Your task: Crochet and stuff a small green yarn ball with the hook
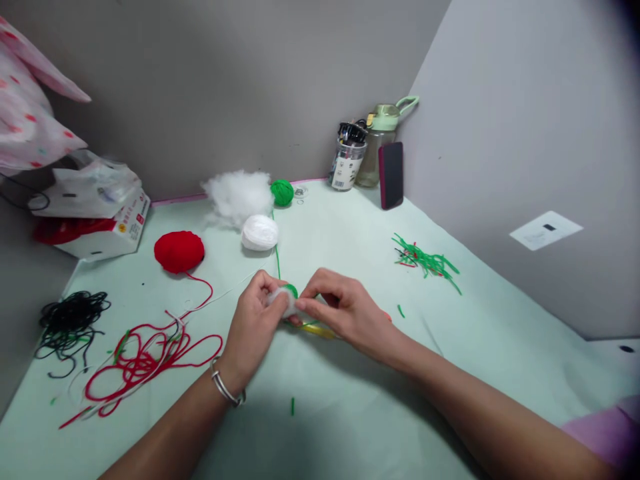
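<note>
Where the pale green worktop point(125, 280) meets the grey wall at the far left, a white box point(107, 233) stands with a clear plastic bag point(90, 183) on top; nearer the person, a tangle of black yarn point(70, 323) lies by the left edge; just right of it sprawls a loose heap of red yarn point(145, 357), mixed with a few white strands, and one red strand runs up to the red yarn ball point(179, 251) behind it. Further right, a tuft of white stuffing point(239, 195) sits by the wall, with the white yarn ball point(260, 233) in front of it and the green yarn ball point(283, 192) beside it; a green strand point(277, 253) runs from there down toward the hands.

At the middle, the left hand point(253, 320), a silver bracelet point(226, 388) on its wrist, pinches the small white and green piece point(285, 298) with thumb and fingertips; the right hand point(345, 310) pinches the same piece from the other side, so it is held just above the worktop between both hands; a yellow object point(317, 329) lies under the right hand, too hidden to identify.

To the right, a jar point(347, 159), a green bottle point(383, 137) and a dark phone point(391, 175) stand in the corner; green yarn clippings point(425, 261) lie scattered in front of them.
</note>
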Tool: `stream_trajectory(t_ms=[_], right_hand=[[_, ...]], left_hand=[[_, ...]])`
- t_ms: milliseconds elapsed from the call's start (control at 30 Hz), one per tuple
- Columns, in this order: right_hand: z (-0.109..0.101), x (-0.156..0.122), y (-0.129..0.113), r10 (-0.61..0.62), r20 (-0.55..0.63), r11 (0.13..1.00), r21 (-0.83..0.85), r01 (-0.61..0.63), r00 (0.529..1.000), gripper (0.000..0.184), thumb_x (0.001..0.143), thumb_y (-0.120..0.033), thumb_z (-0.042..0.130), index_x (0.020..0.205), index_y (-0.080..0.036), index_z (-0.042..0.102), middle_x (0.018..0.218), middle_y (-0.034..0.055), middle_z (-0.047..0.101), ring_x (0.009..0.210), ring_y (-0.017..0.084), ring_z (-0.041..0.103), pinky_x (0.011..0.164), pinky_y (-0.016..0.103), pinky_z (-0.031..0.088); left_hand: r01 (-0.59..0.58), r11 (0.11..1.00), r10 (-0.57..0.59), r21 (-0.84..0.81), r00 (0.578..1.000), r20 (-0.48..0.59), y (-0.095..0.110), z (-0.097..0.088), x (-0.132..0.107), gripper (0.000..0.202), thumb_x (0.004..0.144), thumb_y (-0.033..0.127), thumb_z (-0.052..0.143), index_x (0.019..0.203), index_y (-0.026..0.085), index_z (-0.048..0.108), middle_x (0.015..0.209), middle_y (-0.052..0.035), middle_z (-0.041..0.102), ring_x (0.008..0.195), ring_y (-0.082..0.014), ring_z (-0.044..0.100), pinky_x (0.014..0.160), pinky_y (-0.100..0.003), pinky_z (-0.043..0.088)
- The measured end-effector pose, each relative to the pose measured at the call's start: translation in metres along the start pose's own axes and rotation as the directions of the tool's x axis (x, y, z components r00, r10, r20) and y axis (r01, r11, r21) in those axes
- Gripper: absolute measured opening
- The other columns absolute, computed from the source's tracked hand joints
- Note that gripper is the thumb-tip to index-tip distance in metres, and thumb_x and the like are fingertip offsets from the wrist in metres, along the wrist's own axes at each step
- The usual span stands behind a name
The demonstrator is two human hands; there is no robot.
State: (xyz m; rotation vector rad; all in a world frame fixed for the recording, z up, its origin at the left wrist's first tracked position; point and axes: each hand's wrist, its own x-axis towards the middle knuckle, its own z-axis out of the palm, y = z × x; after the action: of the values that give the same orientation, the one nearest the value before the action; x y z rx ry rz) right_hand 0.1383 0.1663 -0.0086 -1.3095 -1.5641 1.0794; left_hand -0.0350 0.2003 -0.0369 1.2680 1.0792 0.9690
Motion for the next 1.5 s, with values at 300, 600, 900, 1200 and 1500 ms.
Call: stream_trajectory(t_ms=[300,600,900,1200,1500], right_hand=[[-0.008,0.003,0.001,0.06,-0.014,0.98,0.189,-0.056,0.998,0.016,0.089,-0.028,0.07,0.097,-0.023,0.058,0.085,-0.0029,0.063,0.058,0.01,0.049,0.059,0.027,0.039],[-0.005,0.002,0.008,0.013,0.076,0.968,-0.252,0.007,0.997,0.017,0.094,-0.023,0.06,0.077,-0.02,0.058,0.071,-0.0044,0.056,0.065,0.011,0.044,0.062,0.025,0.032],[-0.008,0.002,0.002,0.133,0.008,0.987,-0.095,-0.132,0.991,0.022,0.09,-0.028,0.058,0.07,-0.019,0.055,0.064,-0.0054,0.047,0.062,0.011,0.037,0.058,0.028,0.028],[0.002,-0.003,-0.011,0.103,0.18,0.994,0.007,-0.106,0.978,0.025,0.097,-0.025,0.054,0.074,-0.019,0.06,0.07,-0.0023,0.059,0.064,0.012,0.046,0.063,0.027,0.035],[0.012,0.006,0.008,0.255,0.14,0.885,0.366,-0.289,0.957,0.039,0.08,-0.051,0.079,0.067,-0.019,0.061,0.067,-0.0014,0.063,0.063,0.012,0.05,0.061,0.026,0.038]], left_hand=[[0.017,0.996,-0.017,-0.082,1.0,-0.001,0.002,0.004,-0.007,0.022,0.087,0.03,0.069,0.081,0.023,0.049,0.089,0.003,0.065,0.06,-0.0121,0.064,0.064,-0.03,0.055],[0.026,0.991,-0.02,-0.134,0.999,0.045,-0.003,0.007,-0.009,0.017,0.09,0.029,0.071,0.085,0.021,0.056,0.09,0.0013,0.066,0.071,-0.013,0.064,0.07,-0.028,0.055],[0.055,0.983,-0.015,-0.175,0.975,0.223,0.0,0.002,-0.008,0.025,0.092,0.037,0.077,0.097,0.02,0.059,0.089,0.0012,0.073,0.078,-0.0152,0.074,0.08,-0.031,0.058],[-0.028,1.0,0.028,-0.005,0.997,0.073,-0.004,0.004,-0.006,0.024,0.09,0.023,0.066,0.078,0.023,0.044,0.093,0.0037,0.064,0.051,-0.0086,0.064,0.054,-0.028,0.054],[-0.151,0.988,0.153,0.033,0.987,-0.041,-0.007,0.009,-0.013,0.023,0.088,0.019,0.069,0.086,0.025,0.047,0.104,0.0011,0.063,0.069,-0.0109,0.062,0.062,-0.026,0.053]])
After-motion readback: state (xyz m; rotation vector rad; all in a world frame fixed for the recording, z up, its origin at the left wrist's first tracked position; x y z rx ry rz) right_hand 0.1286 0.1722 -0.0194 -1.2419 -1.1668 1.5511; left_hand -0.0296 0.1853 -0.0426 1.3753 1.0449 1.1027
